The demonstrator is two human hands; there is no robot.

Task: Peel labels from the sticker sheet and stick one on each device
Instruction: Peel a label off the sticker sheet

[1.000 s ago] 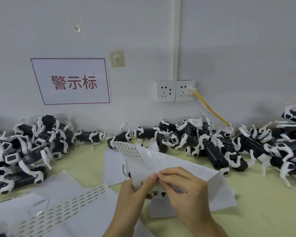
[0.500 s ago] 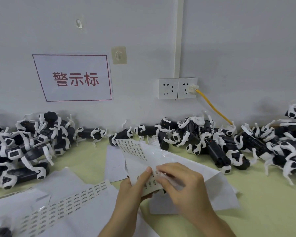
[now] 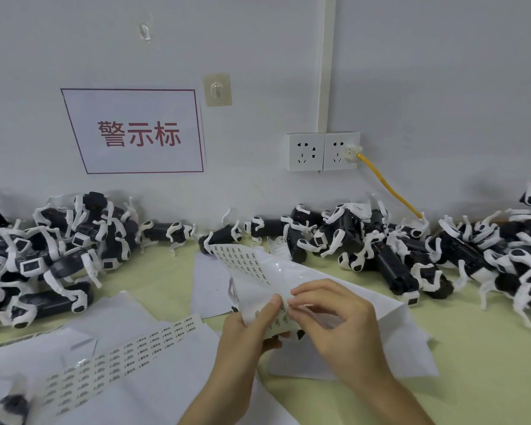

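Right, wide view first: grey wall [image 3: 411,72] fills the top half, pale green bench [image 3: 488,378] below it. Black-and-white devices [image 3: 396,256] are heaped along the foot of the wall, one pile at the left edge, another running from centre out to the right edge. White papers [image 3: 154,391] are spread over the lower left of the bench. A red-lettered sign [image 3: 135,131] is on the wall, upper left.

Centre frame now: the sheet [image 3: 258,271], rows of small labels on it, is lifted off the bench and curls up toward the devices. The left hand [image 3: 246,342] has it from below, grip clamped on the near edge, thumb on top. The right hand [image 3: 341,320] is just beside it, thumb and forefinger pinched on the sheet at the left thumb's tip; whether a label sits between them, cannot tell.

A strip [image 3: 120,354] of labels lies lower left on the papers. Sockets [image 3: 322,151] are right of centre, and a yellow cable [image 3: 387,185] drops from the right one into the devices.
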